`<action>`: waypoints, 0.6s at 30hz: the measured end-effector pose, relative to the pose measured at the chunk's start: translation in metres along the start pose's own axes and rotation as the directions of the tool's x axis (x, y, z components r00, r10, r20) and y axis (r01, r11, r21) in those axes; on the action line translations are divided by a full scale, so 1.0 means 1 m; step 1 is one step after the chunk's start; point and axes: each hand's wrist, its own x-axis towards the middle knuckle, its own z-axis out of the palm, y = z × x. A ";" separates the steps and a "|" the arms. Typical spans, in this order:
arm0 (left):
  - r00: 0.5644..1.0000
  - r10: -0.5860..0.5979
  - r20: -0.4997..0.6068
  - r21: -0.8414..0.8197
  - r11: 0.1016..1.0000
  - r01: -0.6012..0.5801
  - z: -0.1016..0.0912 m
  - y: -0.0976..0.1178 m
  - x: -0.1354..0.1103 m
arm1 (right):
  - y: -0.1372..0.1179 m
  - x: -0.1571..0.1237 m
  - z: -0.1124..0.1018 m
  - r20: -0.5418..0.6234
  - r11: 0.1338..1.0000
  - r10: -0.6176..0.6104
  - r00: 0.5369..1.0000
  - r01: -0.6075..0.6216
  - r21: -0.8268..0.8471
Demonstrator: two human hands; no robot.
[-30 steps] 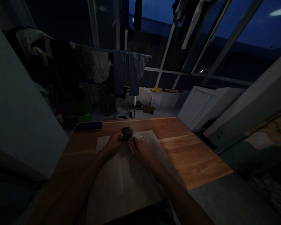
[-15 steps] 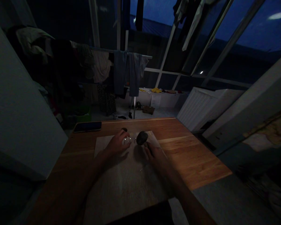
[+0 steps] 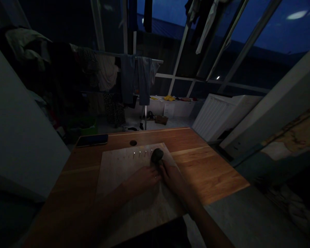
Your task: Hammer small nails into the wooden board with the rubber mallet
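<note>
The scene is very dark. A pale wooden board [image 3: 119, 172] lies on a brown wooden table [image 3: 201, 165]. A row of several small shiny nails [image 3: 139, 154] stands near the board's far edge. My right hand [image 3: 174, 175] grips a dark rounded object, perhaps a stone [image 3: 157, 155], at the right end of the nail row. My left hand [image 3: 144, 177] rests on the board just left of it, fingers curled near something small that I cannot make out.
A dark phone [image 3: 91, 140] lies at the table's far left corner. A round hole [image 3: 133, 142] sits in the tabletop behind the board. Beyond the table are a clothes rack with hanging garments [image 3: 134, 79], a white radiator [image 3: 217, 113] and large windows.
My left hand has moved from the board's far edge to the right and nearer me, beside my right hand, uncovering the nail row. The dark object has stayed near the row's right end.
</note>
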 end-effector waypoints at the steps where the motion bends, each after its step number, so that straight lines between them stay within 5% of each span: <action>1: 1.000 0.001 -0.003 -0.005 1.000 -0.001 -0.001 0.000 0.000 | 0.000 0.000 0.000 -0.002 1.000 -0.005 1.000 0.005 0.000; 6: 0.999 -0.035 0.027 -0.151 0.988 0.039 -0.014 -0.011 0.000 | 0.003 0.000 0.003 0.002 0.999 -0.011 1.000 0.011 0.031; 10: 0.971 -0.237 0.005 -0.434 0.875 0.216 -0.036 -0.054 -0.015 | 0.000 -0.002 0.001 -0.003 0.996 -0.029 1.000 0.029 0.084; 14: 0.760 -0.650 0.004 -0.638 0.584 0.502 -0.041 -0.107 -0.049 | -0.003 -0.003 -0.003 -0.003 0.996 -0.029 1.000 0.029 0.085; 16: 0.666 -0.746 0.023 -0.692 0.469 0.549 -0.034 -0.123 -0.066 | -0.003 -0.003 -0.003 -0.005 0.996 -0.030 1.000 0.030 0.082; 18: 0.615 -0.787 0.041 -0.713 0.408 0.570 -0.025 -0.131 -0.077 | -0.002 -0.003 -0.003 -0.011 0.996 -0.037 0.999 0.038 0.076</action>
